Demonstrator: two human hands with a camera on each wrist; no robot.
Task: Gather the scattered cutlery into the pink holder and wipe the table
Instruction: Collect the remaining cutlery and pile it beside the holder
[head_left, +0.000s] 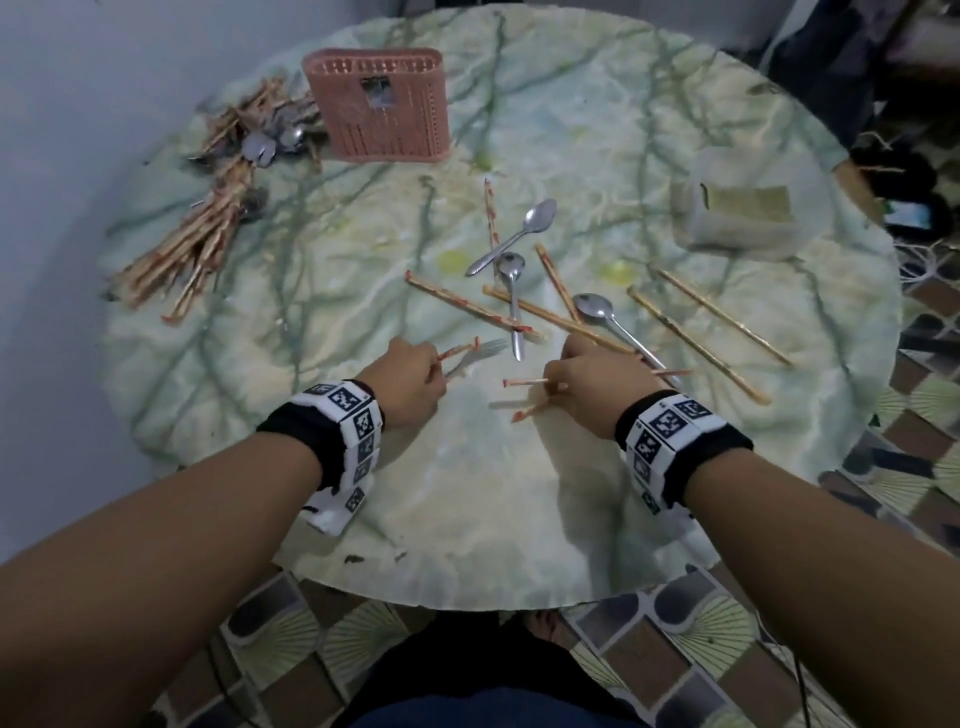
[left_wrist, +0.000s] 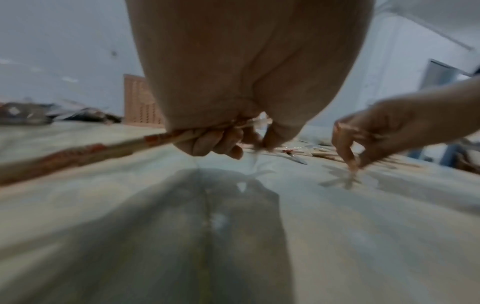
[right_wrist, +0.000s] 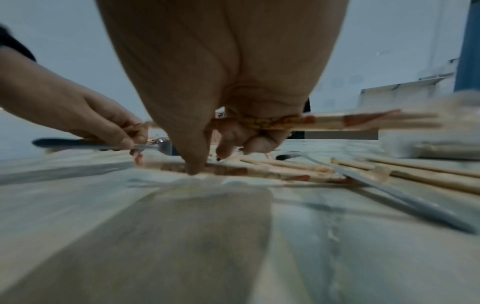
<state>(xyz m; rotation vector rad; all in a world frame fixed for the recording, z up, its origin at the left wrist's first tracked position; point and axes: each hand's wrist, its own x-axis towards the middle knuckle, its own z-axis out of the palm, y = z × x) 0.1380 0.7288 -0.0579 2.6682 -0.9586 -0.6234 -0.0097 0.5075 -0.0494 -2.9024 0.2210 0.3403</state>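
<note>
The pink holder stands empty-looking at the far side of the round marble table. My left hand grips a red-marked chopstick and a fork just above the near middle of the table. To its right, my right hand holds a few chopsticks across the palm, and its thumb presses on another chopstick lying on the table. Beyond the hands lie three spoons and several loose chopsticks.
A heap of chopsticks and spoons lies at the far left beside the holder. A folded grey cloth sits at the far right. Two long chopsticks lie right of my right hand. A wall runs along the table's left.
</note>
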